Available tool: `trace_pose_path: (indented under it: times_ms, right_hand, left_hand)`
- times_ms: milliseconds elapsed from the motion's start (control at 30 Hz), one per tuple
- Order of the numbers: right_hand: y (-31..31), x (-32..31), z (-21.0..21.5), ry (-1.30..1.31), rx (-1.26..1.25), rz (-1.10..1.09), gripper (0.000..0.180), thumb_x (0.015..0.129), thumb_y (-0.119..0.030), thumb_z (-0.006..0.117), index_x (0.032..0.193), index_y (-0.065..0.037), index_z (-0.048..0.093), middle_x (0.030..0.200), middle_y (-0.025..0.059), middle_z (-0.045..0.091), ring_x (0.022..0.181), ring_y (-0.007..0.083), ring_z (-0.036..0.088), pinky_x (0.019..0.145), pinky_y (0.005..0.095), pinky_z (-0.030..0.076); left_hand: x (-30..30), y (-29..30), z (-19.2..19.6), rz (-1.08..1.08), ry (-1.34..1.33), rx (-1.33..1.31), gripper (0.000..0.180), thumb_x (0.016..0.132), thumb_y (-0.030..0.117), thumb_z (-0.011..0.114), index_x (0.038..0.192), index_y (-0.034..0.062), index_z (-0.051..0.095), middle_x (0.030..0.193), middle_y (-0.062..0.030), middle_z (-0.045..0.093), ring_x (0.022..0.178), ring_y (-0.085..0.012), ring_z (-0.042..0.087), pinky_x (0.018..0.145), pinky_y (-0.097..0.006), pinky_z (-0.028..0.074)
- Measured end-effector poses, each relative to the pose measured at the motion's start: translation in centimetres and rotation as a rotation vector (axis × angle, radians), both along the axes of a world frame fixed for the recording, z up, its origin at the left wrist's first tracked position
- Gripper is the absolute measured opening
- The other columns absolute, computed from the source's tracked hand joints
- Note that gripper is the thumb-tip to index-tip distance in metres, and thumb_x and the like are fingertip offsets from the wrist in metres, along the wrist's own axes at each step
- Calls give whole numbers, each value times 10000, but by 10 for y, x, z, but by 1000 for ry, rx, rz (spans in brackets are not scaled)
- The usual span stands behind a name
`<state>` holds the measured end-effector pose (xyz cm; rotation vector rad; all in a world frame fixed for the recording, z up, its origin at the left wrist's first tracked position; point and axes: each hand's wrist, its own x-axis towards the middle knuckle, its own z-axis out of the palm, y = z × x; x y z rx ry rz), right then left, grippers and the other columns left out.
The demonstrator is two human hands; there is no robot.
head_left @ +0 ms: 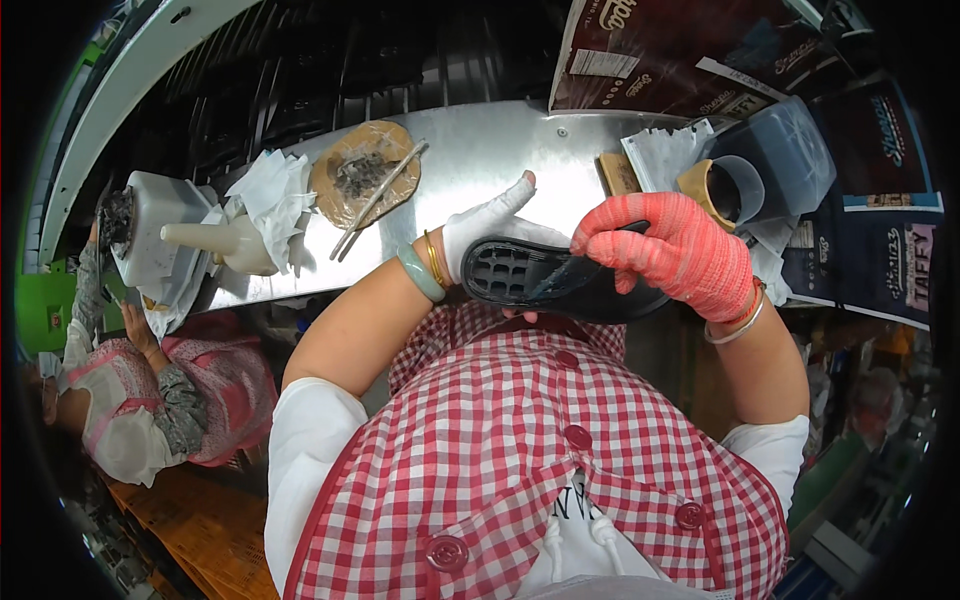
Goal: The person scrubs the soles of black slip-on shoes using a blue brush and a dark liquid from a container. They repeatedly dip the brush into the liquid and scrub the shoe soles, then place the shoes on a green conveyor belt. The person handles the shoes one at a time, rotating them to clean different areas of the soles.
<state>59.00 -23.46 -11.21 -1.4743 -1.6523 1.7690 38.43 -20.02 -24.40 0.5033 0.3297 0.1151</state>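
A black shoe sole (540,278), tread side up, is held between both hands just above my red checked apron. My left hand (490,225), in a white glove with a green bangle and a gold bracelet at the wrist, supports the sole's left end from behind. My right hand (670,250), in a red knit glove, wraps over the sole's right half with the fingers curled across the top edge.
A steel bench (480,160) carries a round brown pad with brushes (362,175), crumpled white paper (272,195), a white squeeze bottle (215,240), a white tub (155,225), a grey plastic container with a cup (760,165) and cardboard boxes (700,50). Another person (130,390) sits at left.
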Motion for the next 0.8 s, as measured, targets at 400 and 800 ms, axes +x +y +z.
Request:
trace_pose_path:
  times_ms: [400, 800]
  right_hand:
    - [-38, 63, -14, 24, 110, -324, 180, 845, -161, 613, 962, -38, 673, 790, 13, 642, 582, 57, 545, 521, 186, 408]
    - [-30, 145, -29, -20, 567, -1041, 224, 872, -215, 630, 1012, -41, 650, 877, -1, 627, 705, 50, 546, 592, 201, 466]
  left_hand:
    - [-2, 2, 8, 264, 226, -46, 702, 932, 511, 355, 1296, -89, 383, 1155, -256, 545, 774, -345, 659, 613, -410, 580]
    - [-19, -12, -11, 664, 11, 217, 627, 908, 494, 339, 1383, 85, 328, 1350, -163, 431, 1235, -380, 412, 960, -579, 382]
